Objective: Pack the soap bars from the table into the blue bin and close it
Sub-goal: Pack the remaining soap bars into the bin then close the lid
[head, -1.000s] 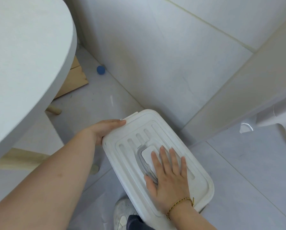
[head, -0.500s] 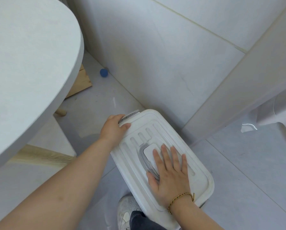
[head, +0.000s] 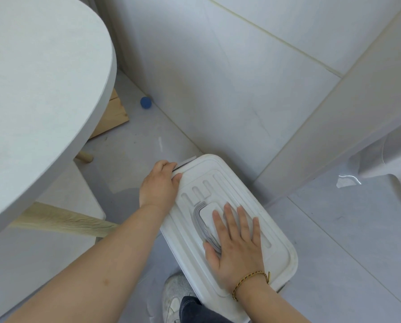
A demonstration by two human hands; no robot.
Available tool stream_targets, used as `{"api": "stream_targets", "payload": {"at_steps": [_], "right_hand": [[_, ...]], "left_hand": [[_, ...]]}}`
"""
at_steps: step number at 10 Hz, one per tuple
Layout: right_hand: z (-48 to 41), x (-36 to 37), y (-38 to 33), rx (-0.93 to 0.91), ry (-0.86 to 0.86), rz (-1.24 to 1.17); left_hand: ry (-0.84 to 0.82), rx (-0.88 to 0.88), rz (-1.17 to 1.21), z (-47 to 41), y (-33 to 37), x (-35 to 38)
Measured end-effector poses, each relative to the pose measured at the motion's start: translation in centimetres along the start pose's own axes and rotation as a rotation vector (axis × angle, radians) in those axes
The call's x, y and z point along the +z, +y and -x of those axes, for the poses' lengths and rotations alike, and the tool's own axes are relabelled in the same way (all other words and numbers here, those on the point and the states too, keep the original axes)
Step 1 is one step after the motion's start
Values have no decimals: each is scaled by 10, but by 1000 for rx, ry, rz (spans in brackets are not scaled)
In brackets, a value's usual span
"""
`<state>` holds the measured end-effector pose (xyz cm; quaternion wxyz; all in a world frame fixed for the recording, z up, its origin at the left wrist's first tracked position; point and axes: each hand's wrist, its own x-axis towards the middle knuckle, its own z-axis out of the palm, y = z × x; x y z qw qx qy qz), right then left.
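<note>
While pressing flat on the white lid (head: 232,194), right hand (head: 238,250) open, holding nothing. Left hand (head: 158,186) now curled over the lid's far corner, snapping the clip. Bin under lid, hidden; nearly shut.

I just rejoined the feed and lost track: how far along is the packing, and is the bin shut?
Done, apparently: the visible part of the table shows no soap, and the white lid lies on the bin. The contents are hidden. In hand: the right hand presses flat on the lid's middle while the left hand grips the clip at its far corner. Left: that clip looks unlatched, so it probably needs snapping down, and any other clips checking.
</note>
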<state>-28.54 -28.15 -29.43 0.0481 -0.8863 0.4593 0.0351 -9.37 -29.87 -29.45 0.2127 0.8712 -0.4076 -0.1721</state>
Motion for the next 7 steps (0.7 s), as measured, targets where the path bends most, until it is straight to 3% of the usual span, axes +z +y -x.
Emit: {"api": "stream_targets", "payload": {"at_steps": [1,2,4,5,6,7], "right_hand": [[0,0,1,1,-3,-18],[0,1,1,-14,-16,-11],[-1,-4,1,-20,-105,-56],[-4,4,6,-63,-200,-41],[-8,-2,12,-87,-345,-59],[-13,-38,19,-87,-515,-82]], "left_hand": [[45,162,-129,16,-2,7],[-19,295,-234,30,-4,15],[-176,230,-399,31,6,10],[-338,167,-455,36,15,-7],[-396,131,-418,60,16,-35],[-352,94,-360,93,8,-76]]}}
